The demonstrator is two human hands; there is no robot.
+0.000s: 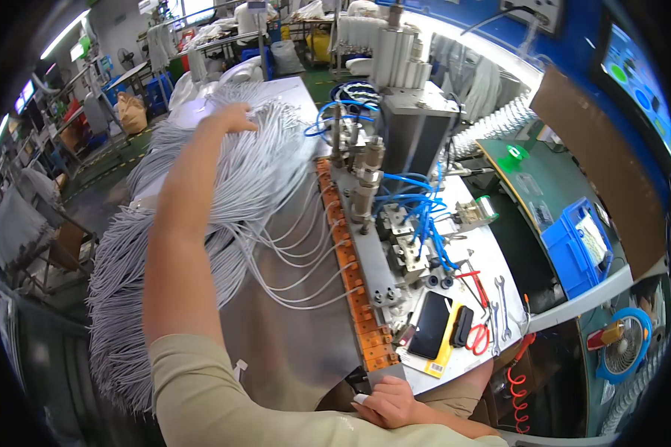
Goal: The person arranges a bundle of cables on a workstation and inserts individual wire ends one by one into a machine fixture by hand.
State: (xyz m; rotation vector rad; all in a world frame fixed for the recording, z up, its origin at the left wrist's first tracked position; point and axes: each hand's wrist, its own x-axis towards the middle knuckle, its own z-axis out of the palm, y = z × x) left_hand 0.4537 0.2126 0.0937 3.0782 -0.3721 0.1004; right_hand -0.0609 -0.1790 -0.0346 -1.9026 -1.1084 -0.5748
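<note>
A thick heap of thin grey cables [179, 246] lies across the left side of the metal table. My left arm stretches over it, and my left hand [235, 118] is at the heap's far end, against the cables; its fingertips are too small and blurred to make out their grip. Several cable ends run into a long orange fixture strip [347, 261] with slots. At the strip's near end, my right hand [389, 401] is closed, its fingers curled. Something small and white shows at its fingertip; what it holds, if anything, is hidden.
Right of the strip stands a metal machine with a grey cylinder block [417, 134] and blue air tubes [425, 216]. A phone [430, 325], red-handled scissors [479, 339] and wrenches [502, 305] lie nearby. Further right are a blue bin [574, 242] and a small fan [625, 346].
</note>
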